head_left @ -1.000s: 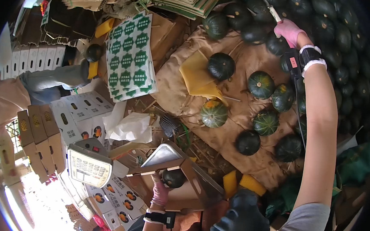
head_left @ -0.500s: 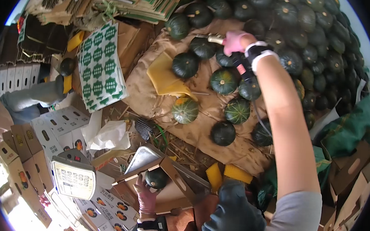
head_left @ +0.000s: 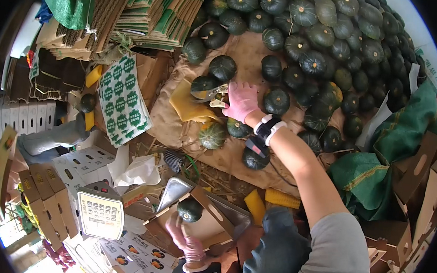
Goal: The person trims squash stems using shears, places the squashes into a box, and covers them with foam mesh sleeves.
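My right hand [head_left: 243, 102], in a pink glove, grips a pair of pruning shears [head_left: 218, 96]. Their blades point left, over a dark green pumpkin [head_left: 204, 84] on the brown cloth [head_left: 255, 48]. Another pumpkin [head_left: 237, 128] lies just under that wrist. Low in the view, my left hand [head_left: 185, 239], also pink-gloved, has its fingers stretched out and apart beside an open cardboard box [head_left: 218, 215]. One dark pumpkin [head_left: 189, 210] sits in the box, just above my left fingertips. The box rests on a metal tray [head_left: 238, 215].
A heap of pumpkins [head_left: 331, 43] fills the upper right. A scale display [head_left: 100, 214] stands left of the box. Sticker sheets [head_left: 125, 99] and stacked flat cardboard [head_left: 159, 10] lie at upper left. A yellow cloth [head_left: 190, 104] is left of the shears. Another person's sleeve [head_left: 54, 135] shows at left.
My right hand has swung left and down with the shears, from near the heap to the pumpkin by the yellow cloth. My left hand has drawn back from the boxed pumpkin. The view has shifted.
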Demonstrator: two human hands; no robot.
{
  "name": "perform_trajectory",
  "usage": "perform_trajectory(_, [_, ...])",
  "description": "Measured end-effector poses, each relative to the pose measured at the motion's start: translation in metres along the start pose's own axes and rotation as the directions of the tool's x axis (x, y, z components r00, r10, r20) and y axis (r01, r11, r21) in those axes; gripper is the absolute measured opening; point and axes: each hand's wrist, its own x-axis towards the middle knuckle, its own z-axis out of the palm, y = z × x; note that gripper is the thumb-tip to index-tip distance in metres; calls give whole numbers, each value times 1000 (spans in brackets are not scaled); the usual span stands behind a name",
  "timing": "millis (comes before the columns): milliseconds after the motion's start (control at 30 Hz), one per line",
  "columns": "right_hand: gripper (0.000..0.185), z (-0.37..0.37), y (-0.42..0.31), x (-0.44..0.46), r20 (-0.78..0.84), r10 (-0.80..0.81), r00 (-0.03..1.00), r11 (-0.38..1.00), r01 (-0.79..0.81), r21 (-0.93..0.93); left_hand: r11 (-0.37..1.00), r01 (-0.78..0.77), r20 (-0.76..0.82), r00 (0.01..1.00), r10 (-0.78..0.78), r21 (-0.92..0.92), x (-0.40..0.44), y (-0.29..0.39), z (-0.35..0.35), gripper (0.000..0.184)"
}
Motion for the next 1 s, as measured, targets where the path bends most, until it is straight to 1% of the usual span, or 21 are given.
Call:
perform_trajectory(67, [33, 8, -12, 5, -82, -15, 997, 1000, 16, 9, 979, -189, 73, 980, 184, 76, -2, -10, 8, 56])
perform_trajectory(100, [23, 10, -18, 9, -118, -8, 993, 997, -1, -73, 978, -195, 88, 978, 189, 69, -4, -9, 13, 55])
perform_trajectory(200, [14, 27, -17, 16, -287, -142, 947, 963, 65, -261, 922, -347, 193, 930, 314, 170, -5, 4, 15, 44])
perform_trajectory(300, [14, 37, -1, 22, -391, -220, 894, 945, 96, -313, 880, -412, 307, 891, 334, 236, 2, 21, 11, 30])
perform_trajectory(333, [16, 27, 2, 22, -369, -182, 911, 949, 65, -309, 941, -312, 300, 917, 263, 129, 5, 22, 11, 30])
perform_trajectory(400, [33, 3, 10, 26, -234, 6, 972, 992, -35, -123, 993, -82, 313, 944, 105, -87, 11, 23, 15, 31])
perform_trajectory(433, [43, -15, 14, 30, -97, 187, 977, 982, -184, 38, 986, 34, 381, 924, 32, -164, 17, 27, 18, 34])
perform_trajectory(467, [45, -27, 20, 35, 36, 375, 926, 904, -374, 207, 957, 157, 438, 898, -36, -243, 23, 31, 27, 36])
perform_trajectory(500, [42, -37, 31, 32, 164, 378, 911, 799, -411, 439, 907, 281, 499, 861, -95, -312, 29, 36, 37, 38])
perform_trajectory(533, [40, -43, 44, 26, 287, 345, 894, 632, -447, 633, 839, 403, 561, 815, -146, -366, 34, 40, 44, 39])
perform_trajectory(567, [33, -21, 60, 29, 284, 140, 948, 529, -314, 788, 766, 476, 630, 767, -121, -432, 41, 30, 55, 47])
perform_trajectory(600, [23, -45, 55, 9, 475, -27, 880, 338, -439, 833, 758, 456, 643, 763, -64, -466, 46, 33, 67, 48])
perform_trajectory(633, [25, -59, 44, -15, 380, -168, 910, 200, -346, 917, 746, 440, 651, 759, -12, -499, 52, 37, 82, 50])
perform_trajectory(700, [39, -94, 18, -62, 462, -354, 813, 155, -436, 887, 773, 401, 699, 711, 75, -491, 63, 28, 105, 59])
perform_trajectory(733, [40, -47, 9, -74, 156, -432, 888, 106, -121, 987, 809, 371, 736, 668, 109, -456, 69, 17, 115, 67])
perform_trajectory(767, [37, -59, 9, -83, 189, -518, 834, 218, -85, 972, 318, 715, 756, 654, 10, -623, 68, 34, 116, 74])
perform_trajectory(800, [34, -71, 12, -91, 230, -603, 764, 318, -35, 948, 234, 771, 790, 613, -24, -592, 66, 27, 112, 75])
perform_trajectory(867, [29, -66, 30, -72, -20, -511, 859, 489, 310, 816, 201, 788, 794, 604, -71, -582, 52, 17, 97, 72])
perform_trajectory(900, [28, -81, 35, -59, 163, -284, 945, 778, 127, 616, 144, 778, 784, 621, -24, -612, 44, 14, 86, 70])
perform_trajectory(933, [27, -96, 43, -44, 252, 0, 968, 943, -84, 322, 127, 740, 748, 663, 33, -661, 37, 18, 73, 72])
perform_trajectory(1000, [30, -70, 88, -5, 16, 335, 942, 928, -332, 168, 190, 643, 646, 762, -54, -742, 16, -11, 30, 72])
